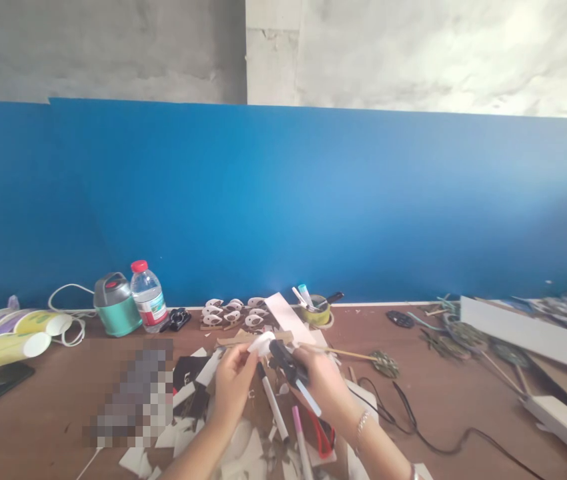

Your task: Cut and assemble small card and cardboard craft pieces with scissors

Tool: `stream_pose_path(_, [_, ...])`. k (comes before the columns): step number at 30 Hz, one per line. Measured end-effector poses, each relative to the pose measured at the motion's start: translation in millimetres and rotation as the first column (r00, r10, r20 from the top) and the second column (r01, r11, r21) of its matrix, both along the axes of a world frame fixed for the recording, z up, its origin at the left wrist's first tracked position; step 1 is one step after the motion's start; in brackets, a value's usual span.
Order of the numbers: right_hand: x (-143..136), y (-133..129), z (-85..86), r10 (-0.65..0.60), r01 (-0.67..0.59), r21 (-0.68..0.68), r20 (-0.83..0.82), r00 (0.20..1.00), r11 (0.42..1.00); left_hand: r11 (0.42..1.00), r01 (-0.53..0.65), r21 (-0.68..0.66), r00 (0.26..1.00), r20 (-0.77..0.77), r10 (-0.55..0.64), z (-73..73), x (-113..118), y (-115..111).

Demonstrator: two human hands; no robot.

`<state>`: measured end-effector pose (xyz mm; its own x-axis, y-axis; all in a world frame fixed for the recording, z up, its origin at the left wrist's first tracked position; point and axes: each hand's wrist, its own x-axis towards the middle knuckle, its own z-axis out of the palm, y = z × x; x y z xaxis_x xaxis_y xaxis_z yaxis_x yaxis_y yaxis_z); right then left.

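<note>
My left hand (235, 377) pinches a small white paper piece (261, 343) between thumb and fingers, near the middle of the table. In my right hand (321, 373) is a black glue gun (283, 360), its tip at the right side of the white piece. A translucent glue stick (308, 398) sticks out of the gun's rear. Below the hands lie a white marker with black ends (274, 405), a pink-capped pen (301, 440) and red-handled scissors (324, 437) among white paper scraps (238, 443).
White cut-out shapes (231, 312) stand behind the hands, beside a green tape roll (316, 312). A bottle (148, 300), a teal device (117, 310) and paper cups (13, 350) are at left. A black cable (443, 447) and a power strip (566, 427) lie at right.
</note>
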<state>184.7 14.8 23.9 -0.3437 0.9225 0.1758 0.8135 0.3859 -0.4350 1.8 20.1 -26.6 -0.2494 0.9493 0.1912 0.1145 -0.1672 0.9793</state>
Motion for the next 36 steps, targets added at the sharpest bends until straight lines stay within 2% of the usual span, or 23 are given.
stream_pose_path(3, [0, -1, 4.4, -0.049, 0.054, -0.019, 0.173, 0.984, 0.998, 0.993, -0.069, 0.097, 0.979, -0.183, 0.086, -1.6, -2, -2])
stream_pose_path(6, [4, -1, 8.8, -0.116, 0.122, 0.0, 0.301, 0.947, 0.993, 0.985, -0.103, 0.136, 0.968, -0.213, 0.13, 0.4, -1, -5])
stream_pose_path(10, [29, 7, 16.5, -0.174, 0.182, 0.004, 0.323, 0.93, 0.983, 0.991, -0.124, 0.051, 0.989, -0.077, 0.128, 2.9, 0, -5])
stream_pose_path(14, [78, 19, 19.5, -0.293, 0.303, 0.001, 0.255, 0.921, 0.953, 0.994, -0.099, -0.037, 0.985, 0.137, 0.103, 0.7, -1, 0])
stream_pose_path(17, [108, 27, 10.3, -0.395, 0.424, 0.0, 0.364, 0.843, 0.905, 0.993, -0.108, -0.056, 0.96, 0.254, 0.119, -3.2, -2, 4])
stream_pose_path(21, [118, 34, -8.8, -0.395, 0.482, -0.063, 0.485, 0.78, 0.874, 0.992, -0.117, -0.058, 0.947, 0.295, 0.128, -4.2, -3, 5])
stream_pose_path(24, [106, 33, -13.2, -0.393, 0.486, -0.057, 0.51, 0.765, 0.872, 0.99, -0.126, -0.066, 0.944, 0.298, 0.14, 0.2, -2, 4])
stream_pose_path(27, [77, 25, -8.5, -0.418, 0.453, 0.058, 0.502, 0.757, 0.89, 0.987, -0.15, -0.063, 0.938, 0.307, 0.163, 4.5, -2, 3])
stream_pose_path(29, [49, 17, -5.6, -0.405, 0.371, 0.163, 0.405, 0.82, 0.914, 0.983, -0.173, -0.063, 0.927, 0.328, 0.184, 4.6, -2, 3])
stream_pose_path(31, [17, 10, -5.9, -0.228, 0.18, 0.187, 0.28, 0.933, 0.966, 0.979, -0.19, -0.073, 0.916, 0.346, 0.204, 2.1, -2, 4])
stream_pose_path(32, [1, 7, -7.0, -0.093, 0.051, 0.17, 0.246, 0.965, 0.984, 0.977, -0.197, -0.076, 0.912, 0.353, 0.211, 0.2, -2, 5])
stream_pose_path(34, [-27, 4, -10.1, 0.104, -0.14, 0.147, 0.228, 0.968, 0.979, 0.976, -0.204, -0.069, 0.907, 0.361, 0.215, -4.1, -3, 7])
stream_pose_path(36, [-47, 5, -12.5, 0.172, -0.216, 0.139, 0.272, 0.947, 0.966, 0.978, -0.201, -0.049, 0.908, 0.366, 0.204, -7.8, -3, 9])
